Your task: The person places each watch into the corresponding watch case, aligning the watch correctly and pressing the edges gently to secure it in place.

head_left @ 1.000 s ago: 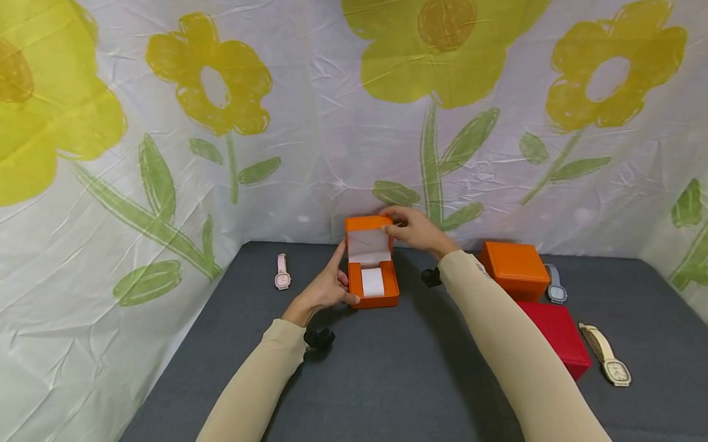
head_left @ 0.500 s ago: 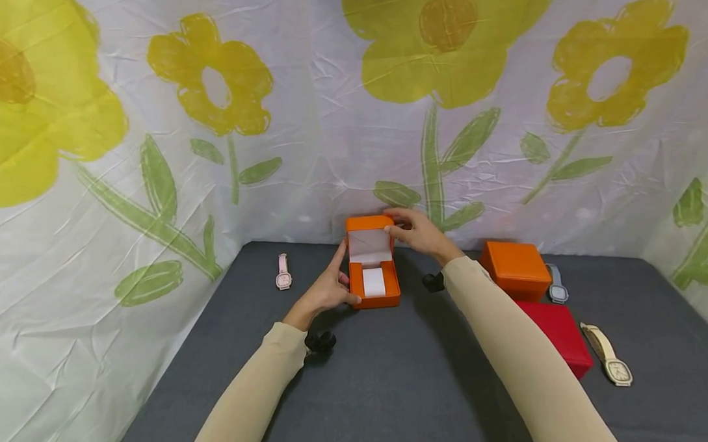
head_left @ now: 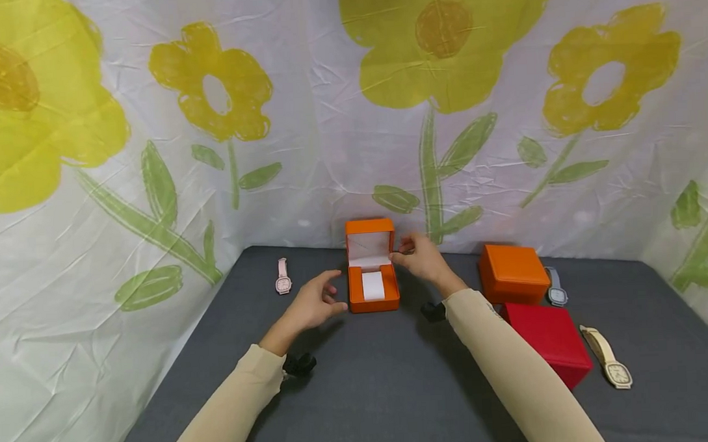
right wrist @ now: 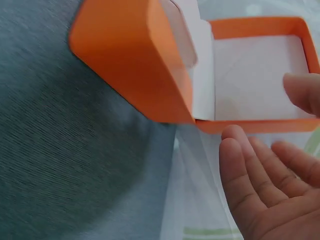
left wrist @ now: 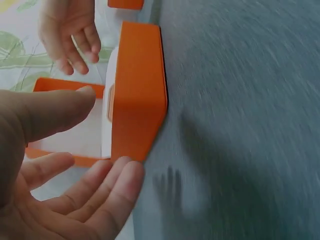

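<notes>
An orange watch box (head_left: 376, 306) stands with its lid raised near the back of the dark table. Its lid has a pale lining (right wrist: 257, 75), and a white cushion (head_left: 372, 285) sits inside. My left hand (head_left: 312, 304) is off the box's left side, its fingers spread with nothing between them. On the other side, my right hand (head_left: 423, 259) is beside the lid, holding nothing; its fingers (right wrist: 235, 160) are extended in the right wrist view. A small pink watch (head_left: 283, 283) lies to the left of my left hand.
To the right stand a closed orange box (head_left: 514, 271) and a red box (head_left: 551, 338). A grey-blue watch (head_left: 557, 296) and a cream watch (head_left: 617, 372) lie beside them. Behind the table (head_left: 389, 389) hangs a flowered cloth (head_left: 327, 118).
Both hands have let go of the open box. The left hand has drawn back to the left and toward me; the right has dropped from the lid's top edge to beside it.
</notes>
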`<state>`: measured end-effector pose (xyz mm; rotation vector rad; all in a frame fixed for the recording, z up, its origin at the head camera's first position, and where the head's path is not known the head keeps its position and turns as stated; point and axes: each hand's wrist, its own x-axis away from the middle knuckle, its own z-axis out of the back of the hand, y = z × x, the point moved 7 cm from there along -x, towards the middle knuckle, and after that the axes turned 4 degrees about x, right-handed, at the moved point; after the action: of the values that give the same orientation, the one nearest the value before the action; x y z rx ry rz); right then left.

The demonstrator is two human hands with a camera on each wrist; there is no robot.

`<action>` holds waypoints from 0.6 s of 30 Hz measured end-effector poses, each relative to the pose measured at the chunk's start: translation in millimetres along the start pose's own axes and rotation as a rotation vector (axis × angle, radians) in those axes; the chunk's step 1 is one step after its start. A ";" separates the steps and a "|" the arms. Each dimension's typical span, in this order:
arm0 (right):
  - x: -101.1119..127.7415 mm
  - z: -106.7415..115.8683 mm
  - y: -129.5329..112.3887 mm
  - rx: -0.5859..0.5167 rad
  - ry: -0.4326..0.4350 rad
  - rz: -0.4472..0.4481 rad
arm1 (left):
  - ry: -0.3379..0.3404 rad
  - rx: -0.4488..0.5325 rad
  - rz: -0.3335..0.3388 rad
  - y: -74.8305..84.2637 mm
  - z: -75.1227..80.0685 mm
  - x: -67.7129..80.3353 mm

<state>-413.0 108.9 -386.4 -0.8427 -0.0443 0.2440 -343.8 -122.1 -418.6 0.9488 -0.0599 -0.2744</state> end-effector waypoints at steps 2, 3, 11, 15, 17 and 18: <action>5.5 -3.7 -1.2 0.007 0.002 0.009 | 0.030 -0.023 -0.027 -0.4 8.1 5.1; 8.5 -5.5 -2.4 0.011 -0.001 0.021 | 0.044 -0.036 -0.044 -0.9 12.1 7.2; 22.3 -27.5 -8.6 0.119 -0.084 0.213 | 0.066 -0.119 -0.104 -14.0 40.8 18.9; 25.4 -37.3 -12.8 0.209 -0.123 0.303 | 0.092 -0.154 -0.104 -25.6 55.3 17.5; 25.8 -41.9 -16.2 0.243 -0.137 0.332 | 0.106 -0.179 -0.094 -33.9 63.1 16.3; 25.4 -44.0 -17.7 0.261 -0.141 0.346 | 0.108 -0.194 -0.091 -38.1 66.5 15.5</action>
<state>-378.9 71.2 -404.0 -0.5684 0.0021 0.6209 -348.0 -199.9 -411.6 0.7729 0.1074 -0.3068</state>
